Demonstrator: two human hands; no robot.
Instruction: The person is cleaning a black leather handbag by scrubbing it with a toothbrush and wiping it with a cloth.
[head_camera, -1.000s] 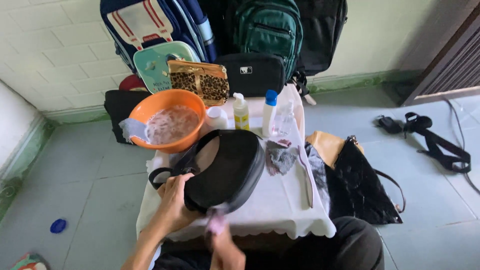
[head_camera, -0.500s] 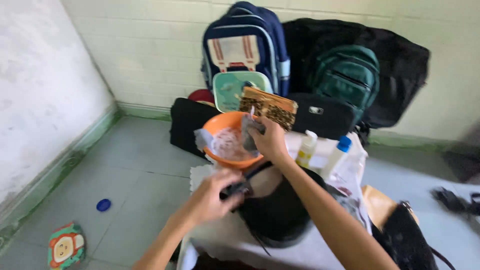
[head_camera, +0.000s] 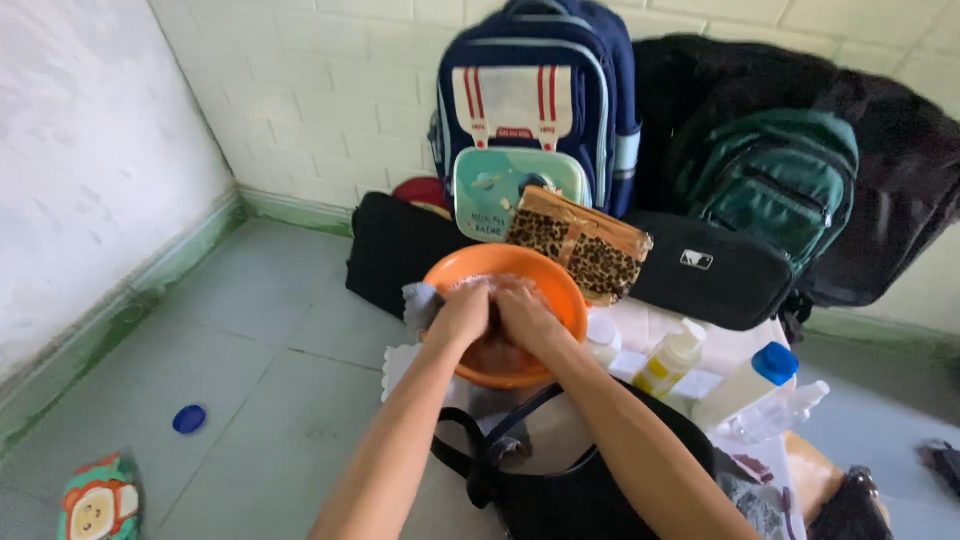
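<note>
- My left hand (head_camera: 462, 312) and right hand (head_camera: 525, 318) are both down in the orange basin (head_camera: 560, 290) on the table, fingers curled around a wet cloth (head_camera: 420, 300).
- I judge this the wringing step.
- Next calls for squeezing firmly, then lifting toward the black bag (head_camera: 590, 490).

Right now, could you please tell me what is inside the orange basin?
Both hands, left hand and right hand, are inside the orange basin, pressed together. A pale cloth hangs over its rim. The basin's bottom is covered.
</note>
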